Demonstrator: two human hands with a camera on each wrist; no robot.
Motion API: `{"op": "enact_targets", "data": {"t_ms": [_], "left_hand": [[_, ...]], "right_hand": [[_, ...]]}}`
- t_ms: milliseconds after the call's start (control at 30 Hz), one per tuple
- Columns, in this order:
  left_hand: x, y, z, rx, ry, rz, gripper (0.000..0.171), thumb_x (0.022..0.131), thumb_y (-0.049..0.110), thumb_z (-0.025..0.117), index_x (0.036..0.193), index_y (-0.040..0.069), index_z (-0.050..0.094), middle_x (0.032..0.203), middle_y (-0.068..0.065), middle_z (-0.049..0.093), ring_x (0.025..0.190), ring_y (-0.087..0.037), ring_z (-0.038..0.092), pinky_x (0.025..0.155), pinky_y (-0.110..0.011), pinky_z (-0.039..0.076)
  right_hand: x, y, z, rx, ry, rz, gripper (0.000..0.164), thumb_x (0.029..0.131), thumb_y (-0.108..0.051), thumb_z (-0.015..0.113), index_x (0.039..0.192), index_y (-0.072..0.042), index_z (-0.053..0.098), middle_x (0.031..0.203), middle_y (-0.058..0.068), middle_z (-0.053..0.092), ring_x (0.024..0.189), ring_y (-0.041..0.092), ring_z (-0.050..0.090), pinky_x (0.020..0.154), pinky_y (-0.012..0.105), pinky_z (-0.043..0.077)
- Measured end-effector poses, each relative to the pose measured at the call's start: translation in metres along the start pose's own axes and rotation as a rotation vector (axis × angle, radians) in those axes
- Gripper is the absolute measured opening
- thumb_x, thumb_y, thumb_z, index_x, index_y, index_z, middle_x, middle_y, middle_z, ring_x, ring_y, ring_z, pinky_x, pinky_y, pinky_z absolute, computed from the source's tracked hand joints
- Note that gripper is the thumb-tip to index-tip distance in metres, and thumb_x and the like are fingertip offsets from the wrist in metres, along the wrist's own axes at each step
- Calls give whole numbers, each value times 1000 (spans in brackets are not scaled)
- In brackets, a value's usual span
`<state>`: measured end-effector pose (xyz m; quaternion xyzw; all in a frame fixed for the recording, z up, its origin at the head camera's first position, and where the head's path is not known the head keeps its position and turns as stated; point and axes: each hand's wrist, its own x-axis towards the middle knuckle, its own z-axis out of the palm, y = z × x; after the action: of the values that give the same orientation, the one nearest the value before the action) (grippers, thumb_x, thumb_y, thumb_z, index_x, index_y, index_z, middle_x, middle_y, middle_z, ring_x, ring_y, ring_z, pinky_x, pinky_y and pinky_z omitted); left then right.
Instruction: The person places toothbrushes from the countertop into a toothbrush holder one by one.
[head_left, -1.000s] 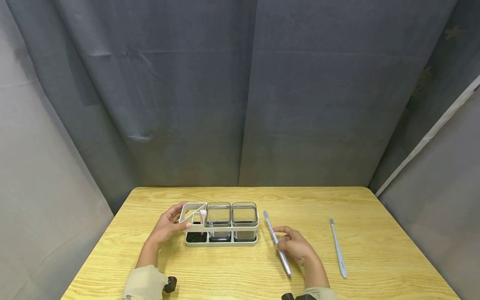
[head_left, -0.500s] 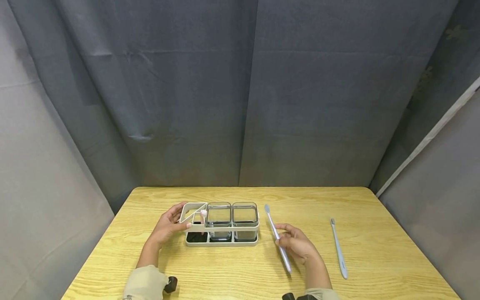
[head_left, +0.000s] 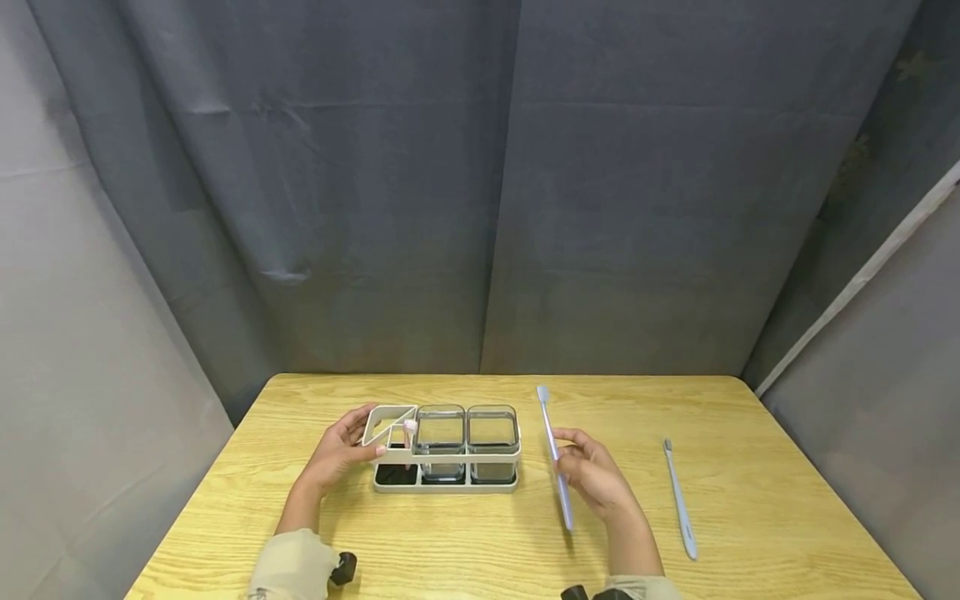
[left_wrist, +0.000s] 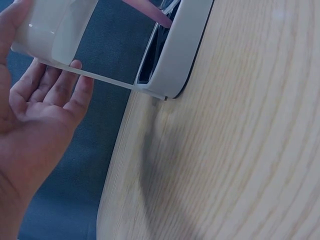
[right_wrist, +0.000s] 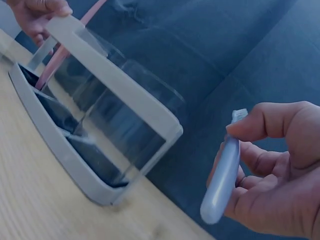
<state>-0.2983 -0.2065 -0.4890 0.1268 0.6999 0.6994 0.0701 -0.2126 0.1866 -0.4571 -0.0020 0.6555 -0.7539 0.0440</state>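
Note:
A white toothbrush holder (head_left: 465, 458) with two clear square cups (head_left: 441, 433) stands on the table. My left hand (head_left: 333, 454) grips its left end, thumb on the upper rim and fingers round the side. A pink toothbrush (right_wrist: 55, 65) stands in the holder's left section. To the right of the holder, my right hand (head_left: 596, 479) pinches a purple toothbrush (head_left: 563, 496) between thumb and fingers, off the table. The brush is tilted, bristle end up and away; in the right wrist view its rounded handle end (right_wrist: 215, 207) points down toward the camera.
A light blue toothbrush (head_left: 679, 504) lies on the wooden table (head_left: 772, 500), right of my right hand. Grey curtains (head_left: 390, 208) hang behind the table's far edge and on both sides.
My right hand has lifted the purple toothbrush from the table, moving it slightly away from me and turning it more upright. My left hand stays on the holder.

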Motion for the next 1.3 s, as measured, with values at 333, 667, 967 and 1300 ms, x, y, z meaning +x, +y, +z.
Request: {"op": "enact_targets", "data": {"t_ms": [333,667,967,1300], "left_hand": [[1,2,4,18,-7,-1,76,74,-3,75,140,1,37,138,-22,39,128,-32,36,86,-22,43],[0,11,6,-27,-17,-18,77,71,-11,73,138,-4,36,138,-26,38,129,-38,32,85,-23,44],[-1,1,4,14,8,11,75,72,-5,76,138,1,40,135,-22,43,127,-39,34,85,-24,44],[-1,0,3,19,12,9,77,70,-2,78,137,3,41,134,-20,44,126,-34,39,85,-25,45]], "right_hand": [[6,-17,13,24,19,-42,37,76,10,49,113,9,45,80,8,50,71,17,47,63,28,41],[15,-28,31,63,43,-120,24,77,9,53,99,4,48,81,9,50,71,15,50,61,27,45],[22,-31,54,156,42,-286,24,77,17,53,97,8,44,79,9,47,68,13,49,59,24,48],[31,-32,74,131,-8,-376,26,74,18,53,98,11,43,82,9,47,73,13,48,64,20,46]]}}
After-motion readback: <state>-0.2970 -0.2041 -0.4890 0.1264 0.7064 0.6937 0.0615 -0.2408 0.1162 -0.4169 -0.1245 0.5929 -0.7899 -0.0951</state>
